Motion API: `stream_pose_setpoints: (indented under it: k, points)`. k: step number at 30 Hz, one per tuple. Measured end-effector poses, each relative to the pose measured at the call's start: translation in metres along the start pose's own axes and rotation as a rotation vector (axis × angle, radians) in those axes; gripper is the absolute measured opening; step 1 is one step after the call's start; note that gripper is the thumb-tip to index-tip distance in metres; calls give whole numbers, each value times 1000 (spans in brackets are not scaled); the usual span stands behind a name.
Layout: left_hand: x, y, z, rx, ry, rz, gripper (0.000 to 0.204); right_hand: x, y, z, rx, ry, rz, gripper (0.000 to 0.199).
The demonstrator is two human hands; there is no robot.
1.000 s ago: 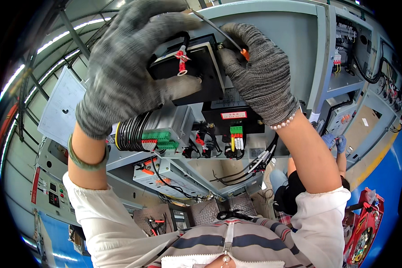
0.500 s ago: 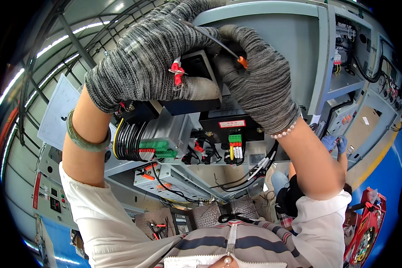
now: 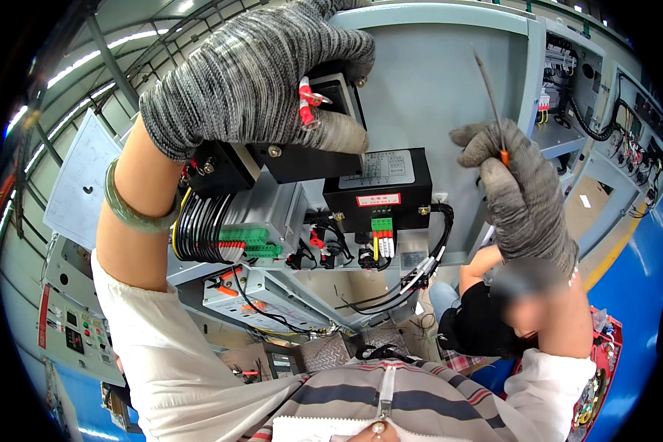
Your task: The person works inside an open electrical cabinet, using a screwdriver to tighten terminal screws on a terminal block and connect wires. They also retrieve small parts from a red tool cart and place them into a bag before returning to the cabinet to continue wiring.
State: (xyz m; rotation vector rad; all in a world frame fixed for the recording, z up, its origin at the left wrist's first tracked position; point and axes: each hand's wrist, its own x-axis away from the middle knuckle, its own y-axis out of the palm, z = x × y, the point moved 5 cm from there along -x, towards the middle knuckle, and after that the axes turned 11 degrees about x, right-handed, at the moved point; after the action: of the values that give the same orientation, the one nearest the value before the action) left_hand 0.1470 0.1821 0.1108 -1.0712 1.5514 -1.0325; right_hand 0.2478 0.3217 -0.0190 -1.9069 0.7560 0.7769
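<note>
My left hand, in a grey knitted glove, is closed around a black box mounted on a grey panel. Its thumb presses along the front face. Red-sleeved ring terminals stick out between thumb and fingers. Off to the right, my gloved right hand grips a screwdriver by its orange handle, shaft pointing up, away from the box. Below and between the hands sits another black box with a white label and a green plug. The left fingertips are partly hidden behind the first box.
A grey metal module with green terminal blocks and a looped black wire bundle lies below my left hand. Another person crouches under my right arm. An open cabinet stands at right, a red tool cart lower right.
My right hand has pulled away from the black box to the right and downward, with the screwdriver turned upright. My left hand stays on the box. The other person's head has come into view.
</note>
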Motion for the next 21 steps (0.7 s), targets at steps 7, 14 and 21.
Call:
stream_pose_setpoints:
  k: [7,14,21]
  points:
    - [3,-3,2,-6,-31,-21,47,3,-12,-19,484,175,-155,32]
    - [8,-4,1,1,67,35,46,4,-23,-35,561,-126,53,27]
    - [9,0,-7,32,19,17,43,7,-31,-50,638,106,-7,25]
